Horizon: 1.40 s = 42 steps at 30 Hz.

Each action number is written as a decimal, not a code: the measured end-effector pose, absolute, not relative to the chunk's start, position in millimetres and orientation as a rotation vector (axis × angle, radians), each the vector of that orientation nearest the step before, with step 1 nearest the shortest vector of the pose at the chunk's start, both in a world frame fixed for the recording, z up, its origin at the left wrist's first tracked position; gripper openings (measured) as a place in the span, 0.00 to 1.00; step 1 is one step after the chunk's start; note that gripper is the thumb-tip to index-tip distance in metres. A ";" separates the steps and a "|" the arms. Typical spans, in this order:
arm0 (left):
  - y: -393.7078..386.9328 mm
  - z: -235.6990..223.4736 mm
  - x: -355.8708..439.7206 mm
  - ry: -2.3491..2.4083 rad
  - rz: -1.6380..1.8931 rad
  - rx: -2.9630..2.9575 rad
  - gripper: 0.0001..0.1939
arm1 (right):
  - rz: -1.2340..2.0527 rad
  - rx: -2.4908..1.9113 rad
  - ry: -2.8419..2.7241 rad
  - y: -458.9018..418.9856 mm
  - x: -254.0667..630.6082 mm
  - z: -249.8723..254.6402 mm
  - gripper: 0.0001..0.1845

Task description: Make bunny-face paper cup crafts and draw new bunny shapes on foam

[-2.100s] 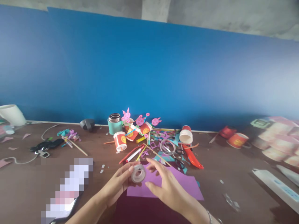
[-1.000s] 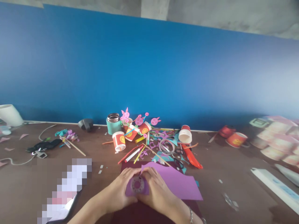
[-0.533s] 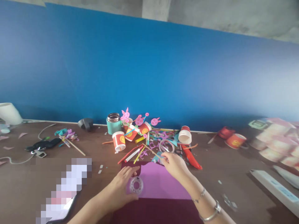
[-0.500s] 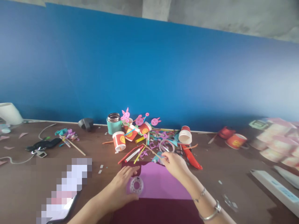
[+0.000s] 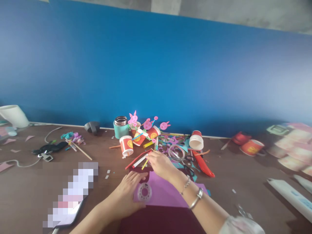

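A clear roll of tape (image 5: 144,192) lies flat on a purple sheet (image 5: 170,194). My left hand (image 5: 126,192) rests at the roll's left side, thumb and fingers spread apart around it. Over the far edge of the sheet reaches my right hand (image 5: 161,165), its fingertips together among the pens and sticks. What those fingers pinch, if anything, is hidden. Just by them lie a yellow stick-like pen (image 5: 145,164) and a white marker with a red end (image 5: 139,161). Under the sheet is a dark maroon board (image 5: 161,219).
Paper cups (image 5: 126,145), pink animal cutouts (image 5: 147,125) and a teal flask (image 5: 121,129) stand behind. Scissors (image 5: 188,169), a tape ring (image 5: 176,152) and a red cutter-like tool (image 5: 203,165) lie right. A phone (image 5: 73,198) is left; a power strip (image 5: 290,198) far right.
Both hands were on the tape roll; it now lies on the sheet. My right hand left it, reached toward the scraps, then moved left to the pens. My left hand stays by the roll.
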<state>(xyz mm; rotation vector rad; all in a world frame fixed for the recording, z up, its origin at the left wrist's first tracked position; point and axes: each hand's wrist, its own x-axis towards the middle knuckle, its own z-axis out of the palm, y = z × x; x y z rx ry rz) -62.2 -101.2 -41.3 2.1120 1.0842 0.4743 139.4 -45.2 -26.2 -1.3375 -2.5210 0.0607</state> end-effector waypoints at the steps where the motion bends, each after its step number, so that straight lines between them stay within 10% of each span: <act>1: -101.5 -40.7 -62.3 1.093 0.455 2.110 0.40 | 0.020 -1.314 -2.598 -40.4 132.0 -26.7 0.16; 14: -103.2 -37.7 -61.6 1.132 0.432 2.089 0.36 | -0.123 -1.315 -2.793 -11.0 120.9 -33.5 0.09; 26: -110.0 -46.2 -68.1 1.114 0.391 2.065 0.40 | 0.579 -1.268 -2.096 -31.8 126.0 -34.8 0.10; 42: -112.2 -27.0 -64.5 1.325 0.172 2.348 0.39 | 0.669 -1.126 -1.861 -22.3 134.5 -52.3 0.09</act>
